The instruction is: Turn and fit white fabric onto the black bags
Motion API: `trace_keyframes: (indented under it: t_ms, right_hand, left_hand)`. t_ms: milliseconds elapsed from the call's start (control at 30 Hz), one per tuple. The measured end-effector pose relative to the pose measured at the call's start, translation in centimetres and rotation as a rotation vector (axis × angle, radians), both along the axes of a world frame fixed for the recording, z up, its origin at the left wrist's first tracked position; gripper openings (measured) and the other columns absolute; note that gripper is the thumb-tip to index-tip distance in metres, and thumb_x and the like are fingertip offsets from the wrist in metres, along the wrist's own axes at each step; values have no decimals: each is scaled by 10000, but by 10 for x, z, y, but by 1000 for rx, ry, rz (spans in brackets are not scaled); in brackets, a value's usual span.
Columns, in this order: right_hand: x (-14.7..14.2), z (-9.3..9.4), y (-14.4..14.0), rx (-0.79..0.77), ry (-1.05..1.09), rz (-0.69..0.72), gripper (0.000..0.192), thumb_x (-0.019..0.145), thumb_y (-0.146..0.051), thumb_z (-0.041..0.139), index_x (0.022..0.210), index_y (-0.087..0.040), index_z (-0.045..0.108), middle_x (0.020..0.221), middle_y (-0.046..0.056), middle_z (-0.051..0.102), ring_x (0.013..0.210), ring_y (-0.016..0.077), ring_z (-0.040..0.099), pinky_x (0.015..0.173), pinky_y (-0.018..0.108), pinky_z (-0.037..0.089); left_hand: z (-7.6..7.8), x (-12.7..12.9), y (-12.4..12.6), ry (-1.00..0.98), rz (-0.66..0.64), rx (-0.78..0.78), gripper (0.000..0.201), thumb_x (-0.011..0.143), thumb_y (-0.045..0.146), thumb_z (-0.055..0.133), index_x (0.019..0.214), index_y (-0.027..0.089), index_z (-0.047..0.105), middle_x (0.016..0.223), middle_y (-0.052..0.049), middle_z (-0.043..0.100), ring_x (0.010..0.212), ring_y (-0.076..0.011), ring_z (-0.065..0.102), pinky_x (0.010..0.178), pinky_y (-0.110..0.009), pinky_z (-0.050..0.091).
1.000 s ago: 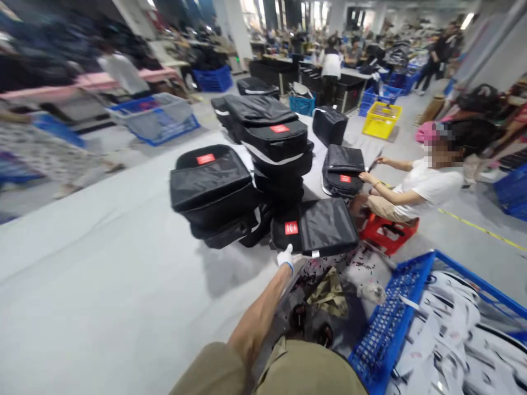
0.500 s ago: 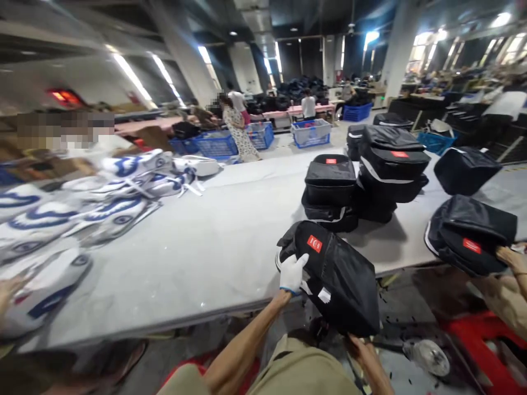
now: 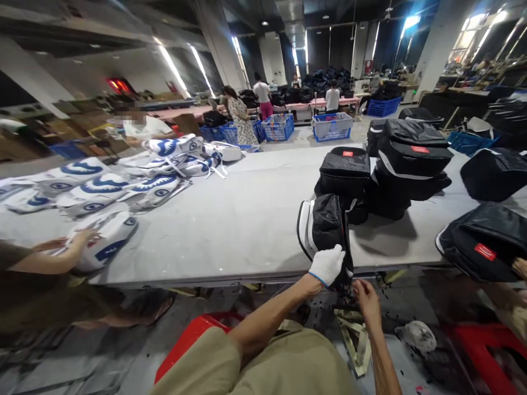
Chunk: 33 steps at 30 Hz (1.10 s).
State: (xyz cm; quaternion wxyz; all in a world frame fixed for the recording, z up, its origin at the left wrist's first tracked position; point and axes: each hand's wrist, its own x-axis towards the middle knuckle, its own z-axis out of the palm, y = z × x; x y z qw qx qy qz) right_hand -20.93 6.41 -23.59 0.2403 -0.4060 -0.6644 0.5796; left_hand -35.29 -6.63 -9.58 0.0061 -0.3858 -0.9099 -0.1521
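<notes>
I hold a black bag with white trim (image 3: pixel 325 225) upright at the near edge of the long grey table (image 3: pixel 230 230). My left hand (image 3: pixel 327 265), in a white glove, grips the bag's lower edge. My bare right hand (image 3: pixel 365 296) pinches something small at the bag's bottom corner, below the table edge; what it pinches is too small to tell. A stack of black bags with red labels (image 3: pixel 387 164) stands just behind the one I hold.
White bags with blue print (image 3: pixel 107 186) cover the table's left end, where another person's hand (image 3: pixel 82 238) rests. Another black bag (image 3: pixel 483 241) sits at right with a hand on it. Red stools (image 3: pixel 193 334) and tan straps (image 3: pixel 354 340) are on the floor. Blue crates (image 3: pixel 280 126) and workers stand beyond.
The black bag was tipped from lying flat with its red label up to standing on edge. My right hand moved up to its bottom corner. The view shifted slightly right.
</notes>
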Motion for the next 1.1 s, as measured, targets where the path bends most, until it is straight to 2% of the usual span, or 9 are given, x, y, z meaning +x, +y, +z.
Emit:
trace_keyframes:
  t_ms: [133,233,333,433,533,700,800,933,1100]
  right_hand:
    - [-9,73,21,133,91,-66,913,803,-887,669,1355,-164,746,1367,230,809,1283,392,772,1151,548,604]
    - [-38,128,17,268,165,57,861,947,-808,658,1551,-194,664,1582,215,702,1440,358,689,1243,543,540]
    - [-79,159,3,489,98,131,851,972,-739,682,1612,-182,630,1638,221,651,1517,375,618,1306,568,481]
    - [-119,167,-12,612,14,162,868,1005,-646,639,1682,-110,553,1663,249,622,1551,388,585,1328,564,455]
    - [-146,167,-17,617,-75,157,824,1061,-548,539,1756,-112,463,1697,232,605,1546,382,600,1310,554,469]
    - [-155,172,1,604,-196,91,764,1090,-563,459,1759,-195,496,1671,187,651,1496,396,658,1241,540,521]
    - [-152,175,15,595,-280,44,755,1088,-616,450,1756,-272,528,1549,176,744,1375,432,732,1137,572,567]
    - [-151,172,28,599,-297,72,759,1069,-711,452,1741,-377,562,1425,131,814,1226,433,784,1032,561,600]
    - [-150,163,49,569,-190,126,760,1013,-751,554,1665,-374,658,1418,86,827,1103,380,813,1069,542,612]
  left_hand:
    - [-20,5,9,-22,-138,96,312,1184,295,535,1382,219,763,1106,-97,880,1013,-295,864,861,-387,662]
    - [-25,-3,-5,83,-287,390,328,1147,230,579,1420,228,760,1250,-92,876,1107,-243,851,979,-359,676]
    - [-21,-23,-20,234,-278,661,316,1142,222,581,1380,238,788,1234,-91,878,1117,-221,833,1043,-353,665]
    - [-15,-59,-28,294,-56,770,314,1124,251,639,1381,274,817,1328,-100,854,1267,-264,779,1200,-445,595]
    - [-22,-110,-31,106,211,750,359,1095,279,651,1404,260,834,1485,-137,793,1411,-329,712,1286,-532,522]
    - [-71,-179,-57,-545,310,585,526,1130,301,546,1630,226,690,1572,-102,762,1449,-262,719,1240,-369,543]
    - [-110,-179,-84,-625,413,336,529,1116,312,561,1595,151,719,1499,-187,790,1400,-331,752,1181,-418,574]
    - [-148,-146,-97,-635,373,91,587,1044,232,614,1623,222,710,1307,-201,864,1244,-389,829,1051,-465,619]
    - [-147,-139,-77,-516,216,-83,524,971,130,616,1460,150,804,1040,-240,876,1015,-418,873,903,-478,644]
